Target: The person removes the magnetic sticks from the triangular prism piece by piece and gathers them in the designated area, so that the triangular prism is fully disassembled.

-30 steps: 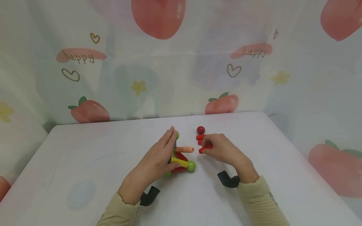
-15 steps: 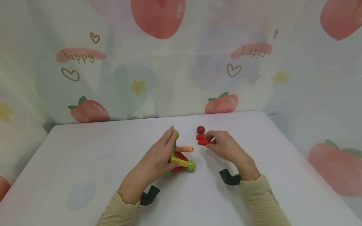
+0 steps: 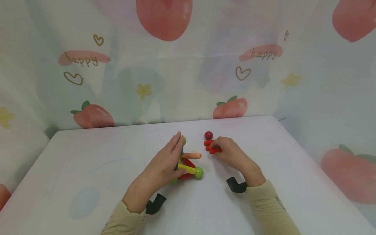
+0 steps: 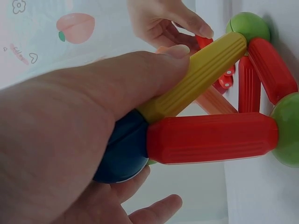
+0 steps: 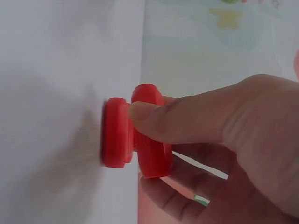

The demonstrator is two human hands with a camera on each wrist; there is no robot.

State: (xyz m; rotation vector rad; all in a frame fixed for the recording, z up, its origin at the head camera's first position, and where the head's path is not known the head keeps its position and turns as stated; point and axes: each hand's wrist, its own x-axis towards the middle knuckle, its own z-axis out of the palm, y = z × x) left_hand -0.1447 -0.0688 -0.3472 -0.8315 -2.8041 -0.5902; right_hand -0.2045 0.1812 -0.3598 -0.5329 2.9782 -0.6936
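Observation:
My left hand point(image 3: 163, 166) grips a structure of magnetic building sticks and balls. In the left wrist view its thumb lies along a yellow stick point(image 4: 201, 74) and over a blue ball point(image 4: 124, 149), with fingers behind. Red sticks point(image 4: 212, 140) and green balls point(image 4: 250, 25) form the structure's lower part. An orange stick point(image 3: 192, 155) points rightward from it. My right hand point(image 3: 232, 153) pinches a red magnetic stick point(image 5: 152, 154) between thumb and fingers. Close beside that one lies another red stick point(image 5: 117, 133) on the table; whether they touch is unclear.
A dark red ball point(image 3: 208, 135) rests just beyond the red sticks on the white table point(image 3: 88, 169). Black curved pieces point(image 3: 155, 204) stick out by both wrists. A printed curtain point(image 3: 188, 81) hangs behind the table's back edge.
My right hand first moved away from me with its red stick, toward the other red sticks, then shifted slightly left. The left hand and its structure have stayed in place.

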